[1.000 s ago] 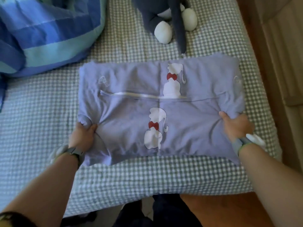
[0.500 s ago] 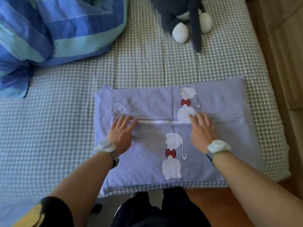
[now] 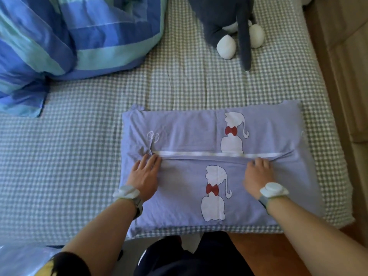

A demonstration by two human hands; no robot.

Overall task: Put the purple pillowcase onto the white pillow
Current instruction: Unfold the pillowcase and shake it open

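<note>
Both hands on the purple pillowcase (image 3: 185, 196), left hand (image 3: 144, 175) flat and spread, right hand (image 3: 257, 174) with fingers curled into the cloth beside the white strip (image 3: 199, 153).

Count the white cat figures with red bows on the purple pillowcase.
2. One cat figure sits above the white opening strip, right of centre; the other cat figure lies below it, between both hands. The underside is hidden.
</note>
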